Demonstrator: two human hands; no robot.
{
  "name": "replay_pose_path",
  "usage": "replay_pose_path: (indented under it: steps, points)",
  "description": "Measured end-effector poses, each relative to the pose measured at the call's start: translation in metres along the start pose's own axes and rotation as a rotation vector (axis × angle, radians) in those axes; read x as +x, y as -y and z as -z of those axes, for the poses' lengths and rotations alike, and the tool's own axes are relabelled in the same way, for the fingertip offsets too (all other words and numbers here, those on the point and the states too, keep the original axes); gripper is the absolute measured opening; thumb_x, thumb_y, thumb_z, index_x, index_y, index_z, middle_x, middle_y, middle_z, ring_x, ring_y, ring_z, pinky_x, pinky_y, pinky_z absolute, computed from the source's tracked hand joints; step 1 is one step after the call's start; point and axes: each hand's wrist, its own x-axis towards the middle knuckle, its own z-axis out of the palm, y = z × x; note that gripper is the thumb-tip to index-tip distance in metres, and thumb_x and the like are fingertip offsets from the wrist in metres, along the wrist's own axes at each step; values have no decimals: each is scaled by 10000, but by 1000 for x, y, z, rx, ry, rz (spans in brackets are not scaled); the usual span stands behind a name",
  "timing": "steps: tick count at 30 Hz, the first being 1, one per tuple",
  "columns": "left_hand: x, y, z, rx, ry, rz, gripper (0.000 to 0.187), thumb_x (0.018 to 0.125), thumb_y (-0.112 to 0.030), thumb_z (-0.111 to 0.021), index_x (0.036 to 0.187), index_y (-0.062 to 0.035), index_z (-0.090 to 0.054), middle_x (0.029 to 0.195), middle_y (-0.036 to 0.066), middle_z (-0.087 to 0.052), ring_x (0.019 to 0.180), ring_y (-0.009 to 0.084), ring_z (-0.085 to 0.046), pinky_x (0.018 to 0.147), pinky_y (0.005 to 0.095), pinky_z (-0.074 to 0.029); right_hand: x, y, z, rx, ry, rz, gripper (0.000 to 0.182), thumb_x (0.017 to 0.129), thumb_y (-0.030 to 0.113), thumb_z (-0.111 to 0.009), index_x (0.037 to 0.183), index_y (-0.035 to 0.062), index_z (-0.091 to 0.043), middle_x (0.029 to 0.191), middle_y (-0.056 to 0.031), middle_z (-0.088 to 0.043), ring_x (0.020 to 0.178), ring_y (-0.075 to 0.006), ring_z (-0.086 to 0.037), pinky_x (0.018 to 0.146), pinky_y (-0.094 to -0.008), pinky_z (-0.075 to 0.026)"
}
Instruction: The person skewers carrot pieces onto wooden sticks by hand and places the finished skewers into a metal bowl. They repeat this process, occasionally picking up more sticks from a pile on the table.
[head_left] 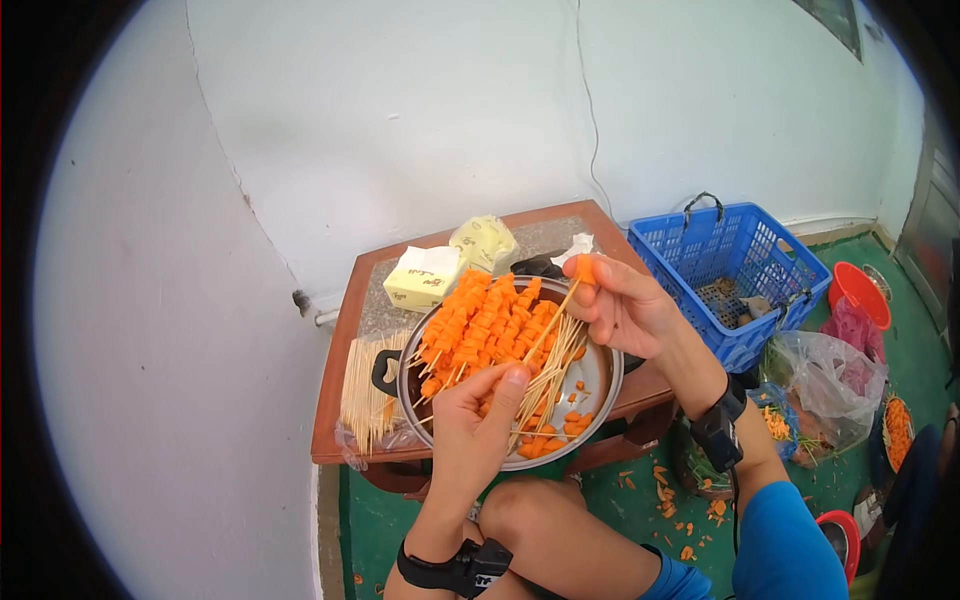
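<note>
My left hand [480,428] is closed, pinching a thin wooden skewer [553,322] between thumb and fingers. The skewer slants up to the right. At its upper end, my right hand [632,308] grips an orange carrot piece [585,269] with the fingertips. Whether the tip has gone through the piece is hidden. Below both hands sits a steel pot [601,388] with black handles. Threaded carrot skewers [482,325] are heaped in its left part, their bare sticks pointing down. Loose carrot pieces [541,445] lie at the pot's near side.
The pot stands on a brown-edged table [336,390] against the wall. Bare skewers [366,385] lie left of it, with a yellow tissue pack [424,277] behind. A blue crate [735,335], plastic bags [835,385] and a red basin [858,293] are on the green floor, among carrot scraps.
</note>
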Motion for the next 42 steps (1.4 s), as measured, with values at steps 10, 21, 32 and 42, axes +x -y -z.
replay_pose_path:
  steps: [10,21,32,42]
  points:
    - [0,-1,1,-62,50,42,265,836,-204,-474,884,40,-566,472,-67,-326,394,1,-245,354,163,-174,-2,3,3,-42,15,-6,289,853,146,-395,1050,-64,-423,835,-125,-555,783,-160,-530,560,-233,-525]
    - [0,2,4,-32,101,43,258,824,-207,-497,894,30,-571,490,-67,-358,399,-4,-246,361,157,-165,-7,16,4,-245,-15,-59,224,801,93,-495,965,-58,-505,736,-95,-554,638,-143,-573,522,-244,-528]
    - [-1,-7,10,-363,365,442,295,829,-218,-484,905,58,-553,494,-43,-370,405,6,-272,358,155,-189,-20,51,-37,-1041,-99,-142,170,717,56,-602,851,-43,-569,680,-99,-587,499,-134,-575,463,-212,-490]
    - [-3,12,-3,258,-56,-434,263,804,-192,-525,924,40,-553,573,16,-514,425,62,-442,376,189,-338,-21,30,-31,-628,-226,-64,176,712,56,-605,837,-58,-555,677,-98,-571,513,-137,-567,442,-242,-505]
